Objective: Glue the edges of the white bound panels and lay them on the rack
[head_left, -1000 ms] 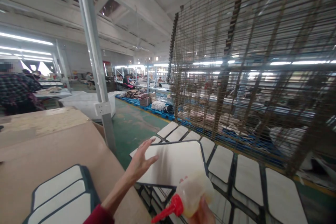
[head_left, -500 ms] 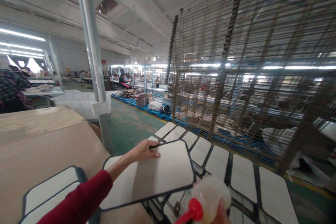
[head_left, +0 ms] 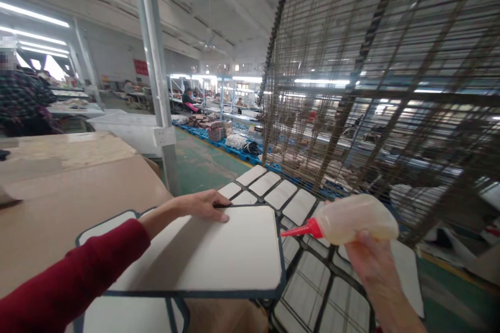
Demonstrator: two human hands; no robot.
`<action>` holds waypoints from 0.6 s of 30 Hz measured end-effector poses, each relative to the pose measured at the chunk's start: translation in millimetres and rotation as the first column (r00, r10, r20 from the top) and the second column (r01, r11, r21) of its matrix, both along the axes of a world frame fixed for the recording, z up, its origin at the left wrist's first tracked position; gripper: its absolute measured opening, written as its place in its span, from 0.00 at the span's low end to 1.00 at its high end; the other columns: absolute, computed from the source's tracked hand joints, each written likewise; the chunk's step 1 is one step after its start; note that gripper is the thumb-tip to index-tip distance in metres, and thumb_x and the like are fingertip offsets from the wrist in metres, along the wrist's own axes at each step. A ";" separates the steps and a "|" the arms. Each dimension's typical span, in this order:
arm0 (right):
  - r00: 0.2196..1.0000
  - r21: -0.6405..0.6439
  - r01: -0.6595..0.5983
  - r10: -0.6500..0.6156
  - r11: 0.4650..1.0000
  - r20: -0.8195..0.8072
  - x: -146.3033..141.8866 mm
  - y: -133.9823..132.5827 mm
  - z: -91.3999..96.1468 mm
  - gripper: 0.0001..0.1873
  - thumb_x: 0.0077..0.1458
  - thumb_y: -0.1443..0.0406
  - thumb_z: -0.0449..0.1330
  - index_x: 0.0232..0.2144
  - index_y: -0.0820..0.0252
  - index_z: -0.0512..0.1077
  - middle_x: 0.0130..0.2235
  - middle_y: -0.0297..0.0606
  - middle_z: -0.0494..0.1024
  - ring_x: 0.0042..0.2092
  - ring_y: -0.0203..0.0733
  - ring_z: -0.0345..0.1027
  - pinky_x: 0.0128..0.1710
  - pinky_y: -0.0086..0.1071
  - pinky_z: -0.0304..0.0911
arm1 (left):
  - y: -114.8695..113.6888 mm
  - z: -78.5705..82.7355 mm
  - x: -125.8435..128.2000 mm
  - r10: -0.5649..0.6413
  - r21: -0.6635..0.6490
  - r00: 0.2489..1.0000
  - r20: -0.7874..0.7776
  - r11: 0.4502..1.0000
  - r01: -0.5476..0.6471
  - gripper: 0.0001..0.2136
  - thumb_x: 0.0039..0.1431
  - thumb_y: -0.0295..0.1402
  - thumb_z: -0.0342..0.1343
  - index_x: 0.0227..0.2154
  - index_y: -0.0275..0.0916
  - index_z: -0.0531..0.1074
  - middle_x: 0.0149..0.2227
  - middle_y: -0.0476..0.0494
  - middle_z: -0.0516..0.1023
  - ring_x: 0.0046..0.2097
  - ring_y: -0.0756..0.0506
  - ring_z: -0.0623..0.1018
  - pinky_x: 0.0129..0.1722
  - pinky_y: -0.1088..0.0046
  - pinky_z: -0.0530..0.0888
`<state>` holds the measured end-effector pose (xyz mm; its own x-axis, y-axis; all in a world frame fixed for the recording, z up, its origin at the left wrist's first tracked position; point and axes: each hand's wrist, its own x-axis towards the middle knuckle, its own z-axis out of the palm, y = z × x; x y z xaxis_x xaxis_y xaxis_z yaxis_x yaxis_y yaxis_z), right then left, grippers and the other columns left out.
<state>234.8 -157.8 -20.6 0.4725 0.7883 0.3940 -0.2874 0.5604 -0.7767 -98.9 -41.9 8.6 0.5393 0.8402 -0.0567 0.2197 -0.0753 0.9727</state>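
My left hand point(head_left: 203, 205) grips the far edge of a white panel with a dark blue border point(head_left: 226, 255), thumb on top and fingers at the edge. In my right hand point(head_left: 369, 255) is a translucent squeeze bottle point(head_left: 357, 218) with a red nozzle, lying on its side. The red tip points left and is at the panel's right border; whether it touches I cannot tell. Pale liquid shows inside the bottle. More bordered white panels point(head_left: 128, 315) lie under and to the left of the held one.
A wire rack point(head_left: 336, 265) holding several white panels stands to the right, its upper wire tiers point(head_left: 344, 73) tilted up. A brown table point(head_left: 97, 182) lies left, beside a metal post point(head_left: 162, 114). A person in a checked shirt point(head_left: 23, 93) stands far left.
My right hand has raised the bottle and turned it so the nozzle meets the panel's right border. The panel in my left hand has shifted slightly left and levelled. The camera view has shifted.
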 end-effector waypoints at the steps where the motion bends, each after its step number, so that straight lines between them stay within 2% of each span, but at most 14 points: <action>1: 1.000 0.002 -0.009 0.009 1.000 0.012 0.2 0.5 -0.2 0.36 0.32 0.57 0.73 0.48 0.54 0.72 0.46 0.47 0.78 0.52 0.59 0.68 0.56 0.59 0.56 | -2.4 2.0 -0.8 -0.113 -0.023 0.991 -0.074 0.994 0.111 0.09 0.33 0.30 0.70 0.23 0.38 0.79 0.25 0.49 0.79 0.29 0.44 0.76 0.27 0.77 0.70; 3: 1.000 0.003 -0.021 0.021 1.000 0.021 -0.1 1.9 0.3 0.37 0.30 0.57 0.74 0.46 0.55 0.73 0.43 0.47 0.79 0.51 0.60 0.69 0.55 0.58 0.57 | -7.0 5.9 -1.7 -0.267 -0.073 0.948 -0.173 0.963 0.258 0.09 0.39 0.33 0.68 0.26 0.38 0.80 0.27 0.49 0.79 0.31 0.44 0.76 0.29 0.77 0.72; 4: 0.999 0.005 -0.027 0.027 1.000 0.024 -0.6 2.5 0.7 0.37 0.29 0.57 0.74 0.46 0.55 0.73 0.43 0.46 0.79 0.51 0.60 0.69 0.55 0.58 0.58 | -9.1 7.6 -1.9 -0.271 -0.084 0.947 -0.174 0.962 0.260 0.09 0.40 0.34 0.68 0.27 0.38 0.80 0.27 0.49 0.79 0.31 0.44 0.77 0.29 0.77 0.72; 7: 0.998 0.008 -0.056 0.056 0.998 0.034 -2.8 1.8 1.2 0.37 0.29 0.57 0.74 0.45 0.57 0.73 0.40 0.47 0.79 0.49 0.60 0.70 0.54 0.58 0.59 | -14.6 11.0 -2.7 -0.234 -0.129 0.965 -0.118 0.967 0.219 0.09 0.37 0.32 0.69 0.26 0.38 0.80 0.25 0.48 0.78 0.28 0.43 0.77 0.26 0.75 0.73; 11: 0.995 0.009 -0.086 0.086 0.996 0.048 -3.8 -4.1 -1.4 0.35 0.32 0.58 0.73 0.47 0.56 0.73 0.41 0.47 0.79 0.48 0.59 0.71 0.53 0.58 0.60 | -19.2 12.5 -4.5 -0.110 -0.227 0.994 -0.016 0.968 0.103 0.13 0.29 0.24 0.70 0.24 0.38 0.79 0.22 0.47 0.78 0.26 0.40 0.78 0.22 0.71 0.74; 15: 0.992 -0.010 -0.120 0.121 0.993 0.044 -2.6 -10.5 -3.9 0.36 0.33 0.58 0.73 0.48 0.54 0.71 0.42 0.47 0.79 0.47 0.60 0.72 0.52 0.59 0.61 | -21.7 13.6 -4.7 -0.164 -0.323 0.986 -0.029 0.935 0.146 0.13 0.32 0.21 0.69 0.26 0.37 0.79 0.25 0.45 0.79 0.29 0.40 0.79 0.26 0.71 0.75; 18: 0.989 -0.024 -0.141 0.142 0.990 0.041 -1.9 -14.4 -4.2 0.37 0.33 0.57 0.73 0.49 0.54 0.71 0.43 0.47 0.79 0.47 0.60 0.71 0.51 0.60 0.61 | -23.1 14.8 -3.6 -0.119 -0.370 0.993 0.008 0.922 0.114 0.16 0.31 0.18 0.68 0.27 0.37 0.79 0.25 0.46 0.79 0.30 0.39 0.79 0.28 0.68 0.76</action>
<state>232.9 -172.2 -24.8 0.3389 0.8543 0.3941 -0.3293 0.5001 -0.8009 -102.6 -65.0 23.4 0.6289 0.6893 -0.3597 0.2454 0.2630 0.9330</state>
